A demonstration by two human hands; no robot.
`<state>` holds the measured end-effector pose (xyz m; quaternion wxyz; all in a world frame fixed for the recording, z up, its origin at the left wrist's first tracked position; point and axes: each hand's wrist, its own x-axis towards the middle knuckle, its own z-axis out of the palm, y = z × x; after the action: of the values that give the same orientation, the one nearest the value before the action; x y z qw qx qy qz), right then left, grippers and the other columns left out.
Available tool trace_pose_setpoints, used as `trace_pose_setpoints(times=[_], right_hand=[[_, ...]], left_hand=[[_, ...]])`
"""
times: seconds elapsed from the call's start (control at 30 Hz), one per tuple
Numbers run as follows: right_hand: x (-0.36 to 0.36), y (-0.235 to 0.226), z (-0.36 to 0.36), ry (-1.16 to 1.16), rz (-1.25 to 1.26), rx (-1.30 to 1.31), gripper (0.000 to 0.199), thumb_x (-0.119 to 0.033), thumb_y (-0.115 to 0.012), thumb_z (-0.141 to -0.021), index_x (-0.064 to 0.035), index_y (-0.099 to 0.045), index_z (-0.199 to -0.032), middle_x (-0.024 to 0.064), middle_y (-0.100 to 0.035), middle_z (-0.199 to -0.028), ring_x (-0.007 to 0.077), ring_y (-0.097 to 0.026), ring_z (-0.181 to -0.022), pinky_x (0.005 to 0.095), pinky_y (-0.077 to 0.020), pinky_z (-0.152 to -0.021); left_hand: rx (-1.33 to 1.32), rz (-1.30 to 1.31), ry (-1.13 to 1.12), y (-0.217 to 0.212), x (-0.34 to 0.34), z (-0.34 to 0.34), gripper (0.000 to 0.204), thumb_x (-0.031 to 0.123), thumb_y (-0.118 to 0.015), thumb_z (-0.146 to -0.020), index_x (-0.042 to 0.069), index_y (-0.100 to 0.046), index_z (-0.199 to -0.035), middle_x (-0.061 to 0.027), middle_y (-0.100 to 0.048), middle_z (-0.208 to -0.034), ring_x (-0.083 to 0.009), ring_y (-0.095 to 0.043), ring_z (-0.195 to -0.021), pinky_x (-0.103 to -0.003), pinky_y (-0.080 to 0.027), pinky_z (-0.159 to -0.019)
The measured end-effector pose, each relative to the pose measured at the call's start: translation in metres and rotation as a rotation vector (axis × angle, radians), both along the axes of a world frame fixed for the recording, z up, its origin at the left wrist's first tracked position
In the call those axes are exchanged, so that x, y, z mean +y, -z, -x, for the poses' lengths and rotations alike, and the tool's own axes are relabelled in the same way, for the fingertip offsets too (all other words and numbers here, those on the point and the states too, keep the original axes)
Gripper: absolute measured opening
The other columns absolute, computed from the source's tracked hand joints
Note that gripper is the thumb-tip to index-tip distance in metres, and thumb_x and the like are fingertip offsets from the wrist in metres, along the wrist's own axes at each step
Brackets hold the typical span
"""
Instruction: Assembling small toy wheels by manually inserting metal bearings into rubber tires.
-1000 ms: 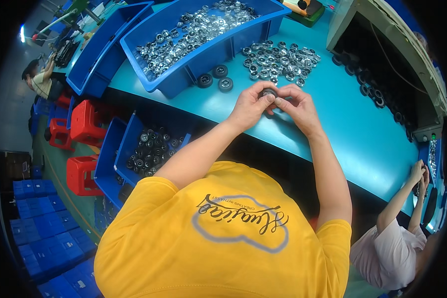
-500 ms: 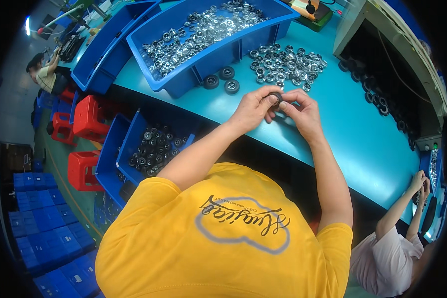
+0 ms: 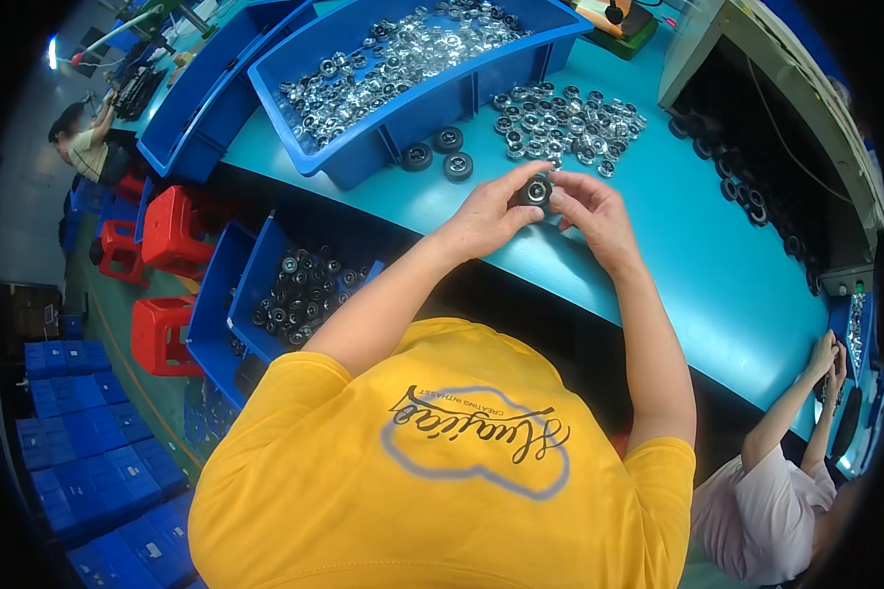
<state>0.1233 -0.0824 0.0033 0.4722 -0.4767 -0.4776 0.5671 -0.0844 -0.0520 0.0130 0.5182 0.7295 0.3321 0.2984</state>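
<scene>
Between my hands is a small toy wheel [image 3: 535,191], a black tyre with a shiny chrome hub facing up toward me. My left hand [image 3: 488,211] is closed round its left side, thumb at the lower edge and fingers along the far side. On the right edge, the thumb and fingertips of my right hand [image 3: 597,214] pinch the tyre. Both hands are just above the near part of the turquoise table [image 3: 692,285]. Beyond them lies a spread of loose chrome hubs [image 3: 570,128]. Three finished-looking wheels [image 3: 458,166] rest left of it.
A large blue bin [image 3: 403,123] of chrome hubs stands at the back. Black tyres [image 3: 742,191] line the shelf side at right. Below left, another blue bin [image 3: 255,265] holds assembled wheels [image 3: 304,299]. Red stools [image 3: 162,334] stand left. A co-worker's hands [image 3: 830,361] are at far right.
The wheel has turned so its chrome face now shows. My right fingers have shifted to its right edge, and my left hand has opened slightly around it.
</scene>
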Motion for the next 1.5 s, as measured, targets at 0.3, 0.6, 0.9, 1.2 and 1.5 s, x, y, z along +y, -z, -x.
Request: trace_pose_setpoints(times=[0.3, 0.6, 0.9, 1.2, 1.5], right_hand=[[-0.001, 0.007, -0.001, 0.068, 0.012, -0.058, 0.025, -0.007, -0.076, -0.086, 0.0013, -0.066, -0.108, 0.0078, -0.07, -0.094, 0.0126, -0.067, -0.082, 0.0261, -0.0569, -0.073], [-0.003, 0.0, 0.0, 0.054, 0.017, 0.003, 0.022, -0.004, -0.072, -0.089, 0.0025, -0.065, -0.108, 0.0102, -0.07, -0.096, 0.0148, -0.068, -0.085, 0.0291, -0.0591, -0.077], [-0.003, -0.001, -0.005, 0.003, 0.057, 0.093, 0.025, -0.007, -0.073, -0.09, 0.0025, -0.065, -0.111, 0.0111, -0.07, -0.102, 0.0162, -0.069, -0.088, 0.0289, -0.0589, -0.08], [-0.004, -0.006, -0.007, -0.007, 0.117, 0.117, 0.028, -0.013, -0.073, -0.091, 0.0015, -0.067, -0.114, 0.0098, -0.071, -0.103, 0.0149, -0.069, -0.088, 0.0273, -0.0585, -0.077], [-0.005, -0.015, -0.011, 0.209, -0.008, -0.027, 0.022, -0.013, -0.073, -0.091, -0.0024, -0.071, -0.11, 0.0034, -0.069, -0.09, 0.011, -0.064, -0.077, 0.0258, -0.0552, -0.066]], left_hand=[[0.089, -0.221, -0.037, 0.015, -0.005, -0.013, 0.061, 0.004, -0.068, -0.09, 0.012, -0.046, -0.146, -0.013, -0.072, -0.1, -0.0235, -0.071, -0.089, -0.034, -0.055, -0.081], [0.116, -0.12, -0.006, 0.011, 0.001, -0.013, 0.055, 0.009, -0.071, -0.089, 0.009, -0.051, -0.141, -0.012, -0.073, -0.099, -0.0231, -0.072, -0.09, -0.035, -0.056, -0.08], [0.045, -0.114, -0.01, 0.014, -0.002, -0.013, 0.055, 0.005, -0.069, -0.091, 0.007, -0.049, -0.143, -0.0065, -0.071, -0.098, -0.0137, -0.068, -0.088, -0.029, -0.054, -0.08], [-0.258, 0.119, 0.021, 0.012, -0.002, -0.005, 0.047, 0.004, -0.069, -0.092, 0.005, -0.051, -0.136, -0.0013, -0.067, -0.101, -0.0073, -0.062, -0.09, -0.023, -0.05, -0.079], [0.242, -0.81, -0.476, -0.023, -0.001, 0.062, 0.045, 0.007, -0.084, -0.069, 0.005, -0.066, -0.11, -0.0115, -0.06, -0.095, -0.0288, -0.061, -0.088, -0.037, -0.052, -0.077]])
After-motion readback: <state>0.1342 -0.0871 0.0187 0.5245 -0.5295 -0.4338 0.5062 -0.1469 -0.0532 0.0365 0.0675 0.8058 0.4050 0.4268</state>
